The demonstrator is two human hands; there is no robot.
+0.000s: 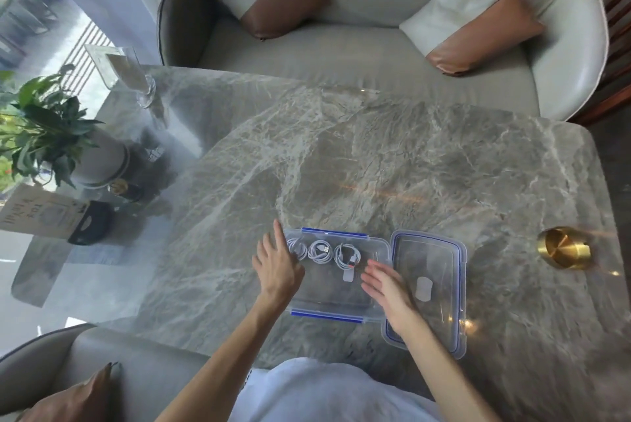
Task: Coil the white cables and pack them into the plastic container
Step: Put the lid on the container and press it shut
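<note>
Cables (320, 251) in container (327, 311), nr left hand (277, 269) fingers (278, 234)

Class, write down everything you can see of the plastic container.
The container is a clear rectangular plastic box with blue clips, open, flat on the table. Three coiled cables lie in a row along its far side. Its lid lies beside it. The left hand overlaps its left edge, the right hand its right.

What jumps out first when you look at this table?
Three coiled white cables lie in a row at the far end of the clear plastic container, between the left hand and right hand. Its lid lies just right of it, and a round gold object sits farther right.
</note>
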